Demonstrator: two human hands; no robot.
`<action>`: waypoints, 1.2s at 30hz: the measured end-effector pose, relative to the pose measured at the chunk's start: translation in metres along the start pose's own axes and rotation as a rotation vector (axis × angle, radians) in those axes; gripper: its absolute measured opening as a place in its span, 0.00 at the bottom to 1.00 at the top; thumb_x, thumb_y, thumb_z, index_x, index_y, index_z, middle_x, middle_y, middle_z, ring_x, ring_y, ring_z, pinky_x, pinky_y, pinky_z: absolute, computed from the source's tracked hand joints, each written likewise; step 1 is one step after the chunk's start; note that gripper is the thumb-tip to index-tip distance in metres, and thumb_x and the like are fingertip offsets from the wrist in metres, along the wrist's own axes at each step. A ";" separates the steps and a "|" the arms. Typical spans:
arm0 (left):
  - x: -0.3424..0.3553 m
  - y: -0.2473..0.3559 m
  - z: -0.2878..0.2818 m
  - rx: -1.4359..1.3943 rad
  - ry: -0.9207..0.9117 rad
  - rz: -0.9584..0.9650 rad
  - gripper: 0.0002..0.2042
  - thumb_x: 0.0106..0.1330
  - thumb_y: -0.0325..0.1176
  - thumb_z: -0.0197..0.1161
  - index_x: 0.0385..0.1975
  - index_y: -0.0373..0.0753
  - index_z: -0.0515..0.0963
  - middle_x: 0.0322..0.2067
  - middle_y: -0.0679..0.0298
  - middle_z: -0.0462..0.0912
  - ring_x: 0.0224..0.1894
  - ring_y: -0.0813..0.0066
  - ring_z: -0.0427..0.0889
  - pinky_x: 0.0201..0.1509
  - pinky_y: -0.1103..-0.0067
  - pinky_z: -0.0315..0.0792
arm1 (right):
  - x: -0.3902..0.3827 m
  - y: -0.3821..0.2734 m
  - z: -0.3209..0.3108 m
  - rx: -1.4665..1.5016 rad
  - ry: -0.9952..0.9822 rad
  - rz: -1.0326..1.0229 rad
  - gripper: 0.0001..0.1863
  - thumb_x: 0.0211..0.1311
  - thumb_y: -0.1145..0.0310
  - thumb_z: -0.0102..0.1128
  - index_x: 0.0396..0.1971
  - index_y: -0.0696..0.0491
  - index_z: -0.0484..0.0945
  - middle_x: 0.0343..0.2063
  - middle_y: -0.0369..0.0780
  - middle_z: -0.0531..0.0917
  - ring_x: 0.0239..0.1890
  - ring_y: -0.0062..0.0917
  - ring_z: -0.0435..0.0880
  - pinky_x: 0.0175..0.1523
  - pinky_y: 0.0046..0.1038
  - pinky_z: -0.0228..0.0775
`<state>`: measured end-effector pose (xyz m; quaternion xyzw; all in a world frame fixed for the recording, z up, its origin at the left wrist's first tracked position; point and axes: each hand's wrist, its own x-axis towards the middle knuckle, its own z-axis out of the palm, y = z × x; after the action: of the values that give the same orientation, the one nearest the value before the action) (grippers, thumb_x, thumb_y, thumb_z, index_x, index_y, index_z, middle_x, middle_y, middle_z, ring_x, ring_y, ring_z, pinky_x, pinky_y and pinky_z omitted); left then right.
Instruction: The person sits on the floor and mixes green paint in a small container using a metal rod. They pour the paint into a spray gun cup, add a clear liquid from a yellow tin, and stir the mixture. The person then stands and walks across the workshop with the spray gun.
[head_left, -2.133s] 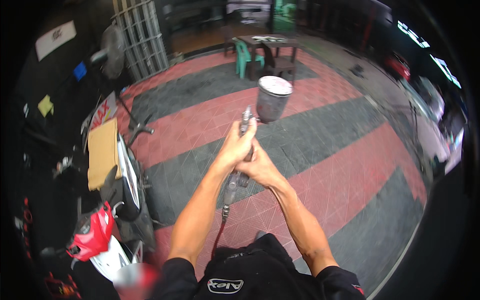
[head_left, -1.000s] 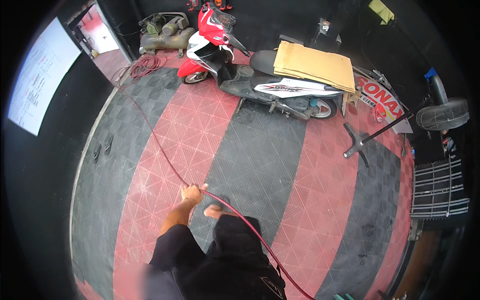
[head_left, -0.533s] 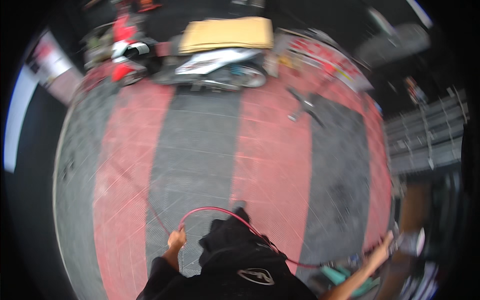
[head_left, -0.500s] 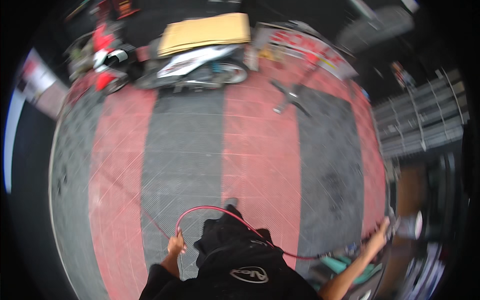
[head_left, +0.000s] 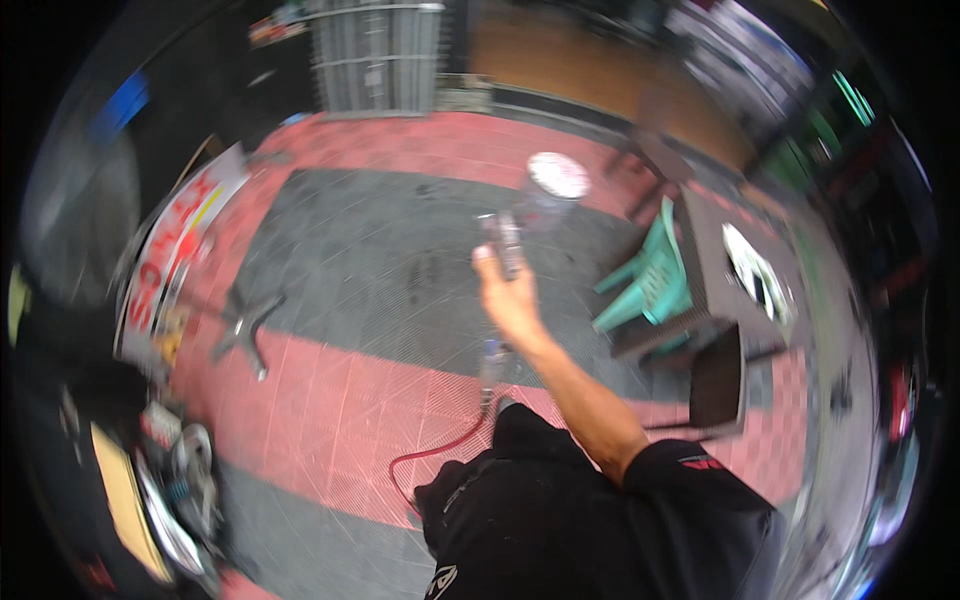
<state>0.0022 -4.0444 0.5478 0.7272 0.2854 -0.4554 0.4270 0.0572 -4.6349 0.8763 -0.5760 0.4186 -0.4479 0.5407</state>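
Note:
Held out in front of me, my right hand (head_left: 510,302) is closed round the grip of a spray gun (head_left: 508,245), smeared by motion. A clear cup with a pale, red-marked round end (head_left: 558,178) shows at the gun's far side, seemingly part of it. Below the hand hangs a metal and blue hose coupling (head_left: 490,365). From it a red air hose (head_left: 440,450) curves down to the left, past my dark clothing. My left hand is out of view.
On the right stand a green plastic chair (head_left: 655,275) and a brown table (head_left: 700,240). A metal stand with spread legs (head_left: 245,325) and a white sign board (head_left: 180,235) are on the left. Motorcycle parts (head_left: 190,480) lie lower left, on red and grey floor tiles (head_left: 340,400).
My view has swung to the right. The right hand with the spray gun is now near the middle of the picture. My left hand, earlier on the red hose, has left view.

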 end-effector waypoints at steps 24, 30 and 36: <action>0.051 0.333 0.219 0.999 -0.169 0.227 0.28 0.87 0.53 0.58 0.72 0.34 0.75 0.51 0.58 0.88 0.41 0.65 0.86 0.46 0.69 0.82 | 0.118 0.572 -0.245 0.334 1.251 0.423 0.24 0.79 0.78 0.56 0.71 0.56 0.65 0.46 0.39 0.79 0.40 0.25 0.80 0.47 0.34 0.78; 0.087 0.273 0.301 1.200 -0.194 0.375 0.26 0.87 0.48 0.61 0.70 0.31 0.78 0.54 0.56 0.87 0.52 0.64 0.85 0.55 0.68 0.80 | 0.132 0.818 -0.341 0.232 1.411 0.315 0.28 0.79 0.80 0.57 0.74 0.51 0.64 0.59 0.42 0.77 0.54 0.27 0.79 0.60 0.31 0.76; 0.117 0.229 0.403 1.223 0.012 0.349 0.33 0.86 0.56 0.59 0.80 0.40 0.69 0.64 0.48 0.82 0.63 0.57 0.80 0.67 0.63 0.74 | 0.188 0.911 -0.400 0.018 1.364 0.385 0.26 0.80 0.82 0.56 0.73 0.52 0.65 0.58 0.42 0.79 0.55 0.29 0.79 0.62 0.31 0.74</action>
<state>0.0672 -4.5047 0.4359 0.8779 -0.1466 -0.4558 0.0008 -0.2813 -4.9750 -0.0156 -0.0782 0.7547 -0.6086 0.2323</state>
